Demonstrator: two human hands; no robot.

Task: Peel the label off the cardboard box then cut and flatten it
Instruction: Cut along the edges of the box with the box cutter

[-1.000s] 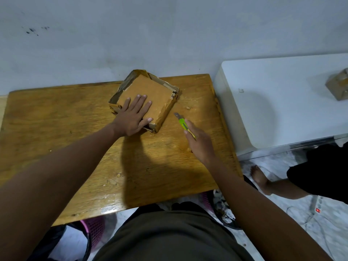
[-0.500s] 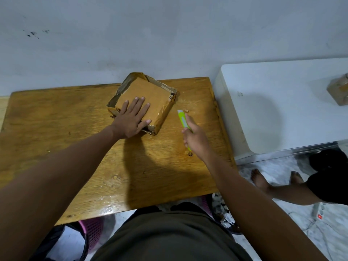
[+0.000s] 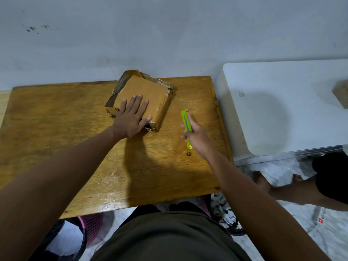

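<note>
A low brown cardboard box (image 3: pixel 150 91) with torn tape edges lies near the far edge of the wooden table (image 3: pixel 56 132). My left hand (image 3: pixel 131 117) lies flat on the box's top near its front corner, fingers spread. To the right of the box, my right hand (image 3: pixel 195 136) grips a lime-green utility knife (image 3: pixel 185 120) just above the table. Its front end points away from me, with no blade showing past it. A small scrap with a printed number clings to the box's right corner.
A white table (image 3: pixel 282 110) stands to the right with a second cardboard box (image 3: pixel 341 93) at its far edge. Another person's legs and feet (image 3: pixel 273 187) are on the floor at right. A pink basket (image 3: pixel 90 225) sits under the table. A grey wall stands behind.
My right hand has drawn the knife away from the box's front corner to the right and turned it lengthwise. The blade seen sticking out earlier no longer shows. My left hand stays on the box.
</note>
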